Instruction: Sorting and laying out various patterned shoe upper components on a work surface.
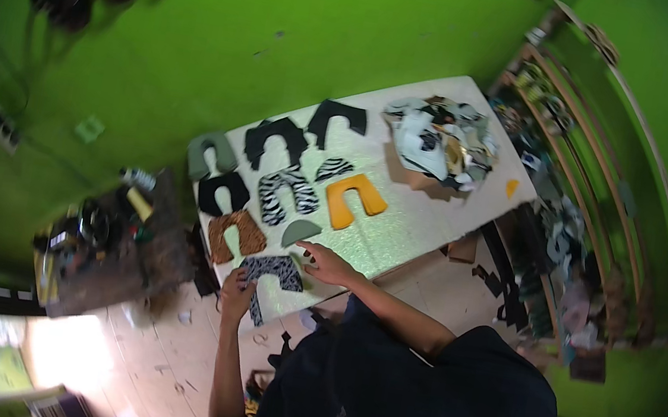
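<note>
We find the left hand (236,293) at the near edge of the surface (420,213), with its fingers curled on the lower left part of the dark patterned U-shaped piece (271,273); whether it pinches the piece or only presses on it, we cannot tell. The right hand (327,265) lies open and flat, fingers stretched toward the left, its fingertips just beside the upper right part of the same piece and near the small grey-green half-round piece (301,231).

The dark patterned piece is a flat cut-out with two legs pointing toward the person. It carries a fine black-and-pale print and lies at the near corner of the surface, partly over the edge.

We count nine U-shaped cut-outs laid out in rows on the surface: three black pieces (276,140), one grey-green piece (211,154), one zebra-striped piece (288,193), one brown spotted piece (234,235), one orange piece (353,199), one small striped piece (333,168) and the dark patterned one at the hands. We count one half-round piece. One heap of mixed scraps (441,138) sits at the far end of the surface, well apart from both hands.
</note>
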The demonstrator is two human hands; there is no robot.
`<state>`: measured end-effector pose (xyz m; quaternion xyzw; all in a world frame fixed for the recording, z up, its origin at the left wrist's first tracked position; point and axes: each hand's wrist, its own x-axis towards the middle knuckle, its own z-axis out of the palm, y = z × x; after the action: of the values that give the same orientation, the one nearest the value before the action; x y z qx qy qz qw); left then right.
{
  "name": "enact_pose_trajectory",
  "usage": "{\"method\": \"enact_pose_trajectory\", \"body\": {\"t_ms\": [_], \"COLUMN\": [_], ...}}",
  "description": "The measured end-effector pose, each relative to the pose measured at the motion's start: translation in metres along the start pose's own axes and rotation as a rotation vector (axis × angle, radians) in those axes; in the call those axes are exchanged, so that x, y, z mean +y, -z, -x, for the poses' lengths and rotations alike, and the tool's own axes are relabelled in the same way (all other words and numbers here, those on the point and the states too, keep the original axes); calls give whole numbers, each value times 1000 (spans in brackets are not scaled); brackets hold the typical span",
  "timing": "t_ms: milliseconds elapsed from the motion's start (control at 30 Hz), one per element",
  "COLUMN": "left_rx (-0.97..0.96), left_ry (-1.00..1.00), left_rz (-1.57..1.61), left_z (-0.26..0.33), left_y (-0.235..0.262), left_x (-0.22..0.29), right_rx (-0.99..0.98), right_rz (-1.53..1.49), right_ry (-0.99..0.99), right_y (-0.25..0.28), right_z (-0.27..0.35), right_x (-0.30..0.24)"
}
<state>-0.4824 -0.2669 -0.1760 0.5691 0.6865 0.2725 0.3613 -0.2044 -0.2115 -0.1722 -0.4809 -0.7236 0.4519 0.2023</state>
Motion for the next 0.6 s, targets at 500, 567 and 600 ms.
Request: {"method": "enact_pose_trajectory", "body": {"t_ms": [500,567,600], "left_rx": [-579,-590,-602], "left_ry": [15,4,-2], "left_rz": [698,684,678], "left_z": [-47,-54,-57], "left_y": [-101,-119,-128], "left_x": [248,263,271], "right_rx": [725,753,753], "right_rz": [-214,-254,-262], "right_ry": [-163,-183,-175], "right_y": [188,205,213], "right_z": [127,132,133], "right_x": [-2,4,13]}}
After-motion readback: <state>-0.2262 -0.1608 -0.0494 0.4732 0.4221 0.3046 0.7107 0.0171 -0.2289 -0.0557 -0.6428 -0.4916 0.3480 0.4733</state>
